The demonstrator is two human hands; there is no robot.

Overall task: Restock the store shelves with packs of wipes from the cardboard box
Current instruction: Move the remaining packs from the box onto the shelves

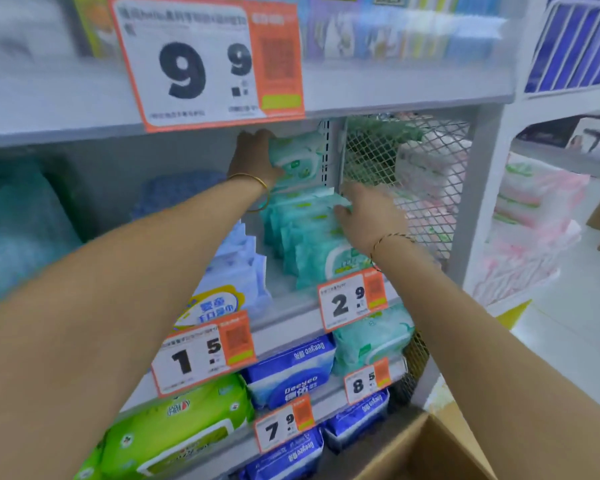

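Green packs of wipes [312, 233] stand in a row on the shelf [288, 317], near the middle of the picture. The left hand [253, 157] is up at about 12 o'clock from that row, under the big price sign [201, 60]. Its fingers are curled around one green pack [297, 157], which it holds up above the row, close to the back of the shelf. A gold bangle [253, 181] sits on that wrist. The right hand [371, 216] is at about 3 o'clock from the row. It is open, with the fingers spread and resting on top of the packs, and it does not grip any of them. A thin bracelet [390, 239] goes round that wrist. Just beside the right hand, at 3 o'clock, is a wire mesh wall [416, 157], and pink and white packs [527, 209] lie past it on the next rack. At about 7 o'clock from the green row are pale blue packs [236, 268]. Below, at 6 o'clock, small price tags [352, 299] hang on the shelf edges, with dark blue packs [291, 368] and a bright green pack [174, 431] under them. The cardboard box [426, 448] is down at 5 o'clock, by the bottom edge, and only its brown flap shows. The picture is a bit blurry.
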